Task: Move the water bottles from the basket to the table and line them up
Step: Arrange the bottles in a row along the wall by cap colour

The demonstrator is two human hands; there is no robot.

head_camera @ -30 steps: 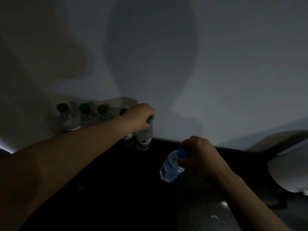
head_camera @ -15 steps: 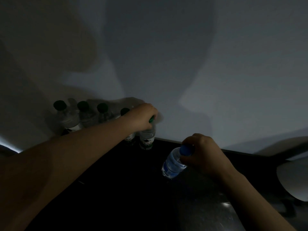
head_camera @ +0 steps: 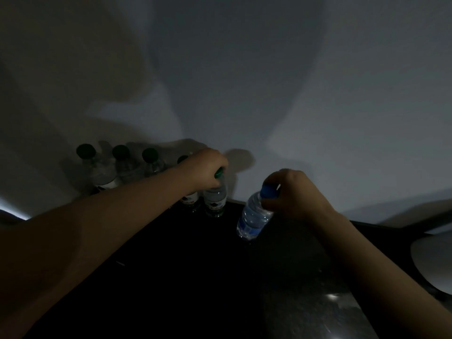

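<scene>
Several green-capped water bottles [head_camera: 102,168] stand in a row along the wall on the dark table [head_camera: 186,277]. My left hand [head_camera: 204,168] grips the neck of the rightmost green-capped bottle [head_camera: 215,199], which stands upright at the end of that row. My right hand [head_camera: 291,192] holds a blue-capped bottle [head_camera: 253,216] by its cap; it is tilted, its base at or just above the table, right of the row. The basket is out of sight.
A pale wall [head_camera: 244,81] rises directly behind the bottles. A white rounded object [head_camera: 433,260] sits at the right edge of the table. The room is dim, and the table front is dark.
My right hand has carried the blue-capped bottle farther back toward the wall and the row. My left hand has stayed on the rightmost green-capped bottle.
</scene>
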